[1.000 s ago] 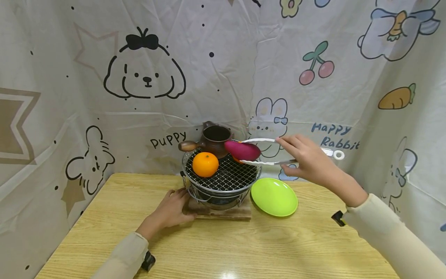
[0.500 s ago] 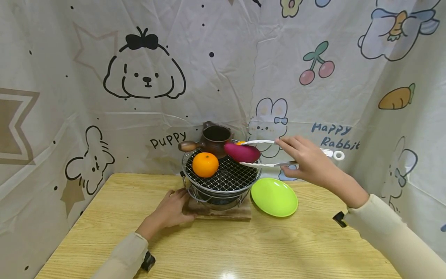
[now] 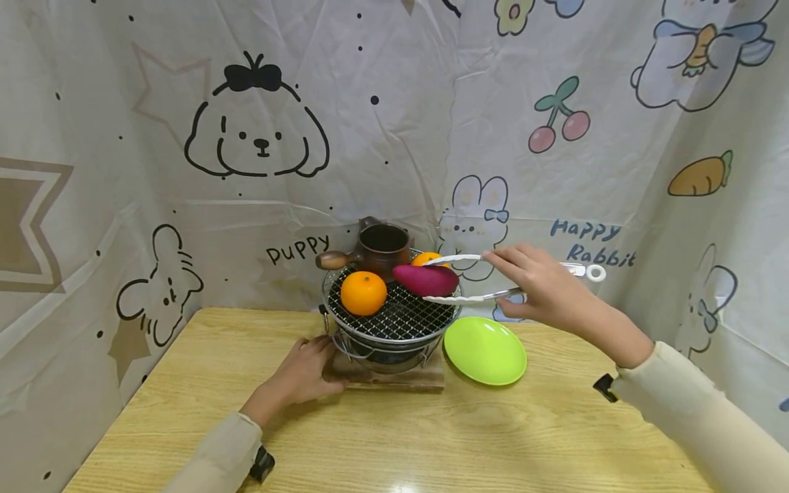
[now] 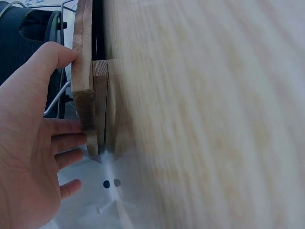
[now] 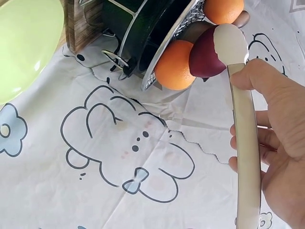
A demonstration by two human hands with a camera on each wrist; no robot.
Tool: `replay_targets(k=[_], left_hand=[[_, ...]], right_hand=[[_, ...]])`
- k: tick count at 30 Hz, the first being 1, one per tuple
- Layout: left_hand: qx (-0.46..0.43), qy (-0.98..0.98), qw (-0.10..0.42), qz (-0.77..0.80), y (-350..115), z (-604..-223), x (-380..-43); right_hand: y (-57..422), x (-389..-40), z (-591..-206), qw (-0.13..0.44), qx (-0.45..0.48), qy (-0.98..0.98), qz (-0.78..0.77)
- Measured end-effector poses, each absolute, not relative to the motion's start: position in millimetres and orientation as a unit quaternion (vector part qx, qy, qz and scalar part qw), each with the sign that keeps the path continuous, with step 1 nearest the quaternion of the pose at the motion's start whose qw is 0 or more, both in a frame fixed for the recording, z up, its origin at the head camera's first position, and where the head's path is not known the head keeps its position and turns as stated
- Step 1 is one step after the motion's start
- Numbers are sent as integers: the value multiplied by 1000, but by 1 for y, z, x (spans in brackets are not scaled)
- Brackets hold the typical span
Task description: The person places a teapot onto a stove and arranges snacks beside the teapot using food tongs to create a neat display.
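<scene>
In the head view my right hand (image 3: 539, 284) grips white-tipped tongs (image 3: 456, 300), whose arms lie on either side of a magenta, oblong sweet potato (image 3: 425, 281) over the grill's wire mesh (image 3: 403, 318). Just behind it sits an orange (image 3: 428, 259), partly hidden; another orange (image 3: 364, 293) rests on the mesh to the left. My left hand (image 3: 302, 373) holds the left end of the wooden board (image 3: 394, 380) under the round grill (image 3: 388, 352). The left wrist view has its thumb (image 4: 59, 55) against the board's edge, with the other fingers around the end.
A dark brown pot (image 3: 382, 250) with a wooden side handle stands at the back of the mesh. To the right of the grill, a lime-green plate (image 3: 485, 350) lies on the wooden table (image 3: 431, 438). A printed cloth (image 3: 382, 137) hangs close behind.
My right hand has lowered the tongs and the sweet potato slightly toward the mesh. More of the rear orange shows above it. My left hand stays at the board.
</scene>
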State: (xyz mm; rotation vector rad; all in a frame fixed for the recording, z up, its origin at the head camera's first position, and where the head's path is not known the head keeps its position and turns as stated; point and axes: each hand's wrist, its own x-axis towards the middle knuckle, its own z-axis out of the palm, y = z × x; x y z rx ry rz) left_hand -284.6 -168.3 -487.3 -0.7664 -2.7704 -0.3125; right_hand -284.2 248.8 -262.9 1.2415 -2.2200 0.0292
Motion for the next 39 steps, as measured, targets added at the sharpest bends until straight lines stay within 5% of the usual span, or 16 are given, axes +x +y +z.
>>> replay_targets(k=[39], left_hand=[[-259, -953, 117, -105, -169, -489, -286]], right_hand=[[239, -283, -258, 183, 451, -873, -17]])
